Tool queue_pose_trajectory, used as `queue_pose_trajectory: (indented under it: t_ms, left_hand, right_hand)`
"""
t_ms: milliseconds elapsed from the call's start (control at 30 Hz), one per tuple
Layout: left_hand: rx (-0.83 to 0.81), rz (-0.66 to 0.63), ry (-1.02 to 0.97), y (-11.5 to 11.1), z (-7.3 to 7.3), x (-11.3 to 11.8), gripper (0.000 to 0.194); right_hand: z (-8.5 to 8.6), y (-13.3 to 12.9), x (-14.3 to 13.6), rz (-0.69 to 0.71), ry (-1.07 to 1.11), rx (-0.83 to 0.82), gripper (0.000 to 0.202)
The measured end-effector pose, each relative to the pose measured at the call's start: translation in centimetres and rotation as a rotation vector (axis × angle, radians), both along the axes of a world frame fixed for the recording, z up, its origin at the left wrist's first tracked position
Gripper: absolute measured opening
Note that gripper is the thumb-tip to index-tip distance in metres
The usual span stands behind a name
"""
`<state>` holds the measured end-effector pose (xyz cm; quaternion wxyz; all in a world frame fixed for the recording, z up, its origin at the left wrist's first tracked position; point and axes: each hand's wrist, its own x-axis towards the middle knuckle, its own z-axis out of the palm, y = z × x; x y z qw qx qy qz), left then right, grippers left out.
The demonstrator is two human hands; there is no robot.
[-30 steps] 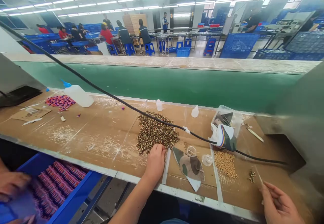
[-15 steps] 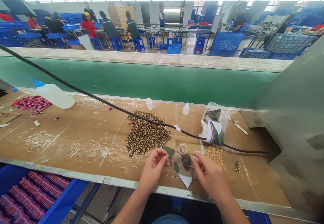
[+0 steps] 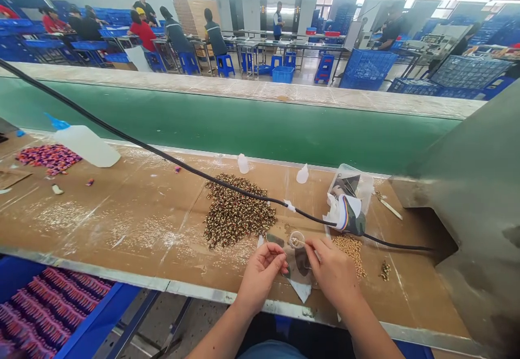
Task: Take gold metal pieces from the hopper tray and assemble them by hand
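Over a camouflage cloth [image 3: 301,261] near the table's front edge, my left hand [image 3: 266,272] is pinched on something too small to make out. My right hand [image 3: 332,269] holds a thin stick [image 3: 301,242], whose tip is at a small round clear cup [image 3: 296,237]. Behind my left hand lies a heap of small dark and gold pieces [image 3: 238,215]. Small tan beads [image 3: 350,250] are spread just beyond my right hand.
A black cable [image 3: 195,172] crosses above the table. A clear box [image 3: 365,183] with cloth stands behind the beads. Two small white bottles [image 3: 242,164] and a large jug [image 3: 91,145] are farther back. Metal housing [image 3: 479,202] bounds the right side.
The view has shifted slightly. My right hand has moved its stick to the cup, with the fingers now closer together. My left hand remains pinched over the cloth's left side.
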<state>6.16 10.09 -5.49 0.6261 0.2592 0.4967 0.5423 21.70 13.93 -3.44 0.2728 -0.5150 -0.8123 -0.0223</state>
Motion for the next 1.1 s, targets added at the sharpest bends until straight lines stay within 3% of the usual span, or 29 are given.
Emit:
queue_pose_trajectory:
  t_ms: [300, 700, 833, 1100]
  left_hand:
    - [-0.018, 0.029, -0.097, -0.1, -0.6, 0.2, 0.038]
    - [-0.059, 0.053, -0.180, 0.0, -0.6, 0.8, 0.040]
    - [-0.068, 0.053, -0.195, 0.0, -0.7, 0.6, 0.042]
    - [-0.029, 0.015, -0.180, 0.0, -1.0, 0.6, 0.039]
  right_hand:
    - [0.0, 0.0, -0.6, 0.135, 0.065, -0.054, 0.039]
    - [-0.5, -0.5, 1.0, -0.037, 0.501, -0.260, 0.032]
    - [-0.6, -1.1, 1.1, -0.038, 0.600, -0.338, 0.031]
    - [0.0, -2.3, 0.5, 0.068, 0.543, -0.244, 0.023]
